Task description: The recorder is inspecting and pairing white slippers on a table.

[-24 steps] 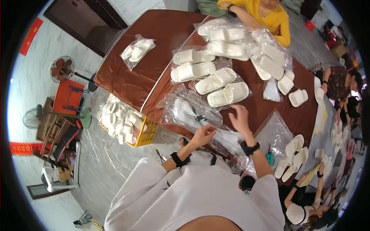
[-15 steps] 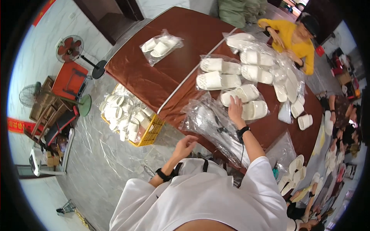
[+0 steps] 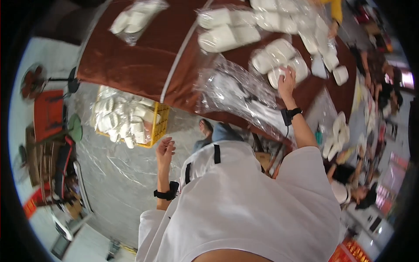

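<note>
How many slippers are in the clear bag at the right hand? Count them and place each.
2: the farther slipper, on the left, and the nearer slipper beside it, partly covered by the right hand. No other seems hidden.

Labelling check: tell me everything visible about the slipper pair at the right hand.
The slipper pair is off-white, with broad straps over flat soles; finer texture is blurred. Clear, shiny plastic surrounds it. The two lie side by side, slanted, on the brown tablecloth. The right grip has its fingertips at the nearer slipper; whether it pinches is unclear.
</note>
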A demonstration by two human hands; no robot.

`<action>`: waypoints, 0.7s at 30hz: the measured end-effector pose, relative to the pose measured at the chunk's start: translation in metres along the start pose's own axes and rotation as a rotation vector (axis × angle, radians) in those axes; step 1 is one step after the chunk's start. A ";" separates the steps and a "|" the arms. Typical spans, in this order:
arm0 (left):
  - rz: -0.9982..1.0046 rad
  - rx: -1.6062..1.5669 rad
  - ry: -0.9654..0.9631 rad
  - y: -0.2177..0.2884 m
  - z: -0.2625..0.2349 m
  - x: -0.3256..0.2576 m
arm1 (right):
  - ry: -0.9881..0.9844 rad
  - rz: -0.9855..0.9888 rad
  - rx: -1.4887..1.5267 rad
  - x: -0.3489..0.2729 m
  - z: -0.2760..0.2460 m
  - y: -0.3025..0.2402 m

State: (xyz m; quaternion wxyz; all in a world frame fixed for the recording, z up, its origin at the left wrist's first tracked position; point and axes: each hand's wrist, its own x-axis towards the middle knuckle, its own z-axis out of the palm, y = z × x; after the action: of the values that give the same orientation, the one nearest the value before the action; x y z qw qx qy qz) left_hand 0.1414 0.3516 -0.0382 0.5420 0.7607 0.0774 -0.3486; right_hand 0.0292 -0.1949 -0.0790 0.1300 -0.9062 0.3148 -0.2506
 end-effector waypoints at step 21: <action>-0.001 0.247 -0.291 0.062 0.123 0.049 | -0.546 0.693 0.182 -0.348 -0.214 0.065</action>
State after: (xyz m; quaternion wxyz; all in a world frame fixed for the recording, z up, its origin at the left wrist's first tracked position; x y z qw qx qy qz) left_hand 0.1536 0.2059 -0.0417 0.4499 0.7629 -0.0445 -0.4621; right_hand -0.3539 -0.0403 -0.0545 0.3638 -0.7651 0.5306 0.0291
